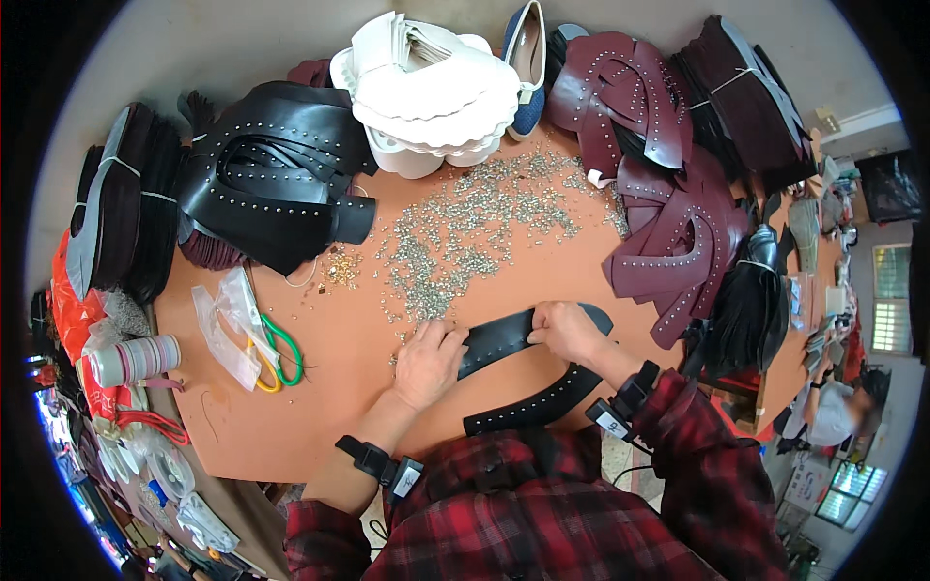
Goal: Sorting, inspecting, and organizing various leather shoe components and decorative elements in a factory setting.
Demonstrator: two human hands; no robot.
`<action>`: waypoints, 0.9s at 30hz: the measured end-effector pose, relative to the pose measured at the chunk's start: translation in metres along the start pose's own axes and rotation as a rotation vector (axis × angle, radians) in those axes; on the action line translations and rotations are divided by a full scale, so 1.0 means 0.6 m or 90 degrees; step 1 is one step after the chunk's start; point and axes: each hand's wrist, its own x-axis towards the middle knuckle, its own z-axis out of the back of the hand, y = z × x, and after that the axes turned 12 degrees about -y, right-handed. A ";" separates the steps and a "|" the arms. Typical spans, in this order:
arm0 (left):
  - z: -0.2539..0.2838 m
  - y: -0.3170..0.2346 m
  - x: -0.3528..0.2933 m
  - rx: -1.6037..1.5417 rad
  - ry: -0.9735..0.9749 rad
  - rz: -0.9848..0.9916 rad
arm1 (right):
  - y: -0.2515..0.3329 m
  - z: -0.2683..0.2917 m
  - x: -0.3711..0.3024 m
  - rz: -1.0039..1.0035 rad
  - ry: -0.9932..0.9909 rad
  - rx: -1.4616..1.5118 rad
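A curved black leather piece lies in front of me, bent like a horseshoe. Small shiny studs dot its lower arm, and a row of small marks runs along the upper arm. My right hand is closed in a pinch on the upper arm, its thumb over the leather. At the left end of that arm rests my left hand. Its fingers are bent together at the lower edge of a spread of loose silver studs; anything between the fingertips is hidden.
Black studded leather pieces, white scalloped pieces and maroon studded pieces are heaped along the back and right. A flat shoe stands among them. Scissors, gold studs and a striped spool sit left. One person is farther right.
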 end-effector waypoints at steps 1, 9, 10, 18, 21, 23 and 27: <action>0.000 0.000 0.000 -0.001 0.001 0.000 | -0.002 0.001 0.001 -0.002 0.000 0.000; -0.003 0.002 0.003 0.003 -0.009 -0.026 | 0.003 0.003 0.010 0.044 0.001 -0.055; -0.003 0.003 0.004 0.000 -0.011 -0.029 | 0.005 0.001 0.010 0.042 -0.002 -0.057; 0.000 -0.001 0.000 0.007 0.010 -0.002 | 0.006 -0.011 -0.005 0.078 -0.040 -0.134; 0.003 0.002 -0.008 -0.002 0.007 -0.019 | 0.013 0.006 0.006 0.077 0.021 -0.127; 0.001 0.009 -0.018 -0.018 0.023 -0.016 | 0.021 0.004 0.024 0.013 -0.028 -0.017; 0.008 0.000 -0.013 -0.005 0.030 -0.007 | 0.005 -0.013 0.086 0.075 -0.310 0.063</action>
